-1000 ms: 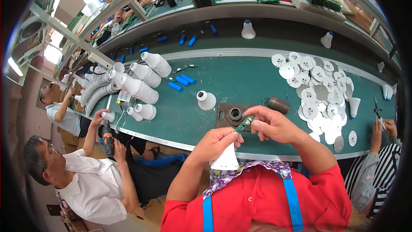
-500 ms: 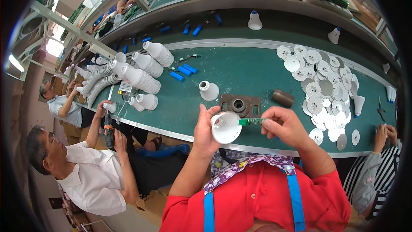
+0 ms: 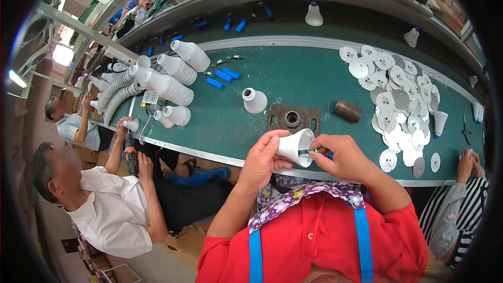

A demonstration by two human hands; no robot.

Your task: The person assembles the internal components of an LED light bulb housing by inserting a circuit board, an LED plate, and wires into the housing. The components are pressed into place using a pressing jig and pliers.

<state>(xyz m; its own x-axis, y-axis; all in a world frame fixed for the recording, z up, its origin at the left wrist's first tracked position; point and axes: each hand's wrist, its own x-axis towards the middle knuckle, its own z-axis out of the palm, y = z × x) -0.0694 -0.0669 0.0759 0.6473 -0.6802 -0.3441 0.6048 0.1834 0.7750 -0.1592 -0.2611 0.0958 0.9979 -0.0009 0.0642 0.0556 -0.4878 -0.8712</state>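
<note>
My left hand (image 3: 264, 160) is wrapped around a white cone-shaped lamp housing (image 3: 292, 145), held tilted with its wide mouth facing right. My right hand (image 3: 340, 156) pinches a narrow green circuit board (image 3: 305, 151), whose far end is inside that mouth. A bit of blue shows beside my right fingers; what it belongs to is mostly hidden. Just beyond my hands lies a dark metal block (image 3: 277, 117) with a round collar. Another white housing (image 3: 255, 101) stands on the green bench behind it, narrow end up.
Stacked white housings (image 3: 170, 88) and blue cylindrical batteries (image 3: 222, 76) occupy the left. A brown metal cylinder (image 3: 348, 110) lies right of the block. Round white discs (image 3: 401, 99) are heaped at the right, near pliers (image 3: 465, 130). A co-worker at left holds a power drill (image 3: 130, 154).
The housing has turned from facing me to facing right, and my left hand has shifted around it. My right hand has brought the circuit board's end into the housing's mouth.
</note>
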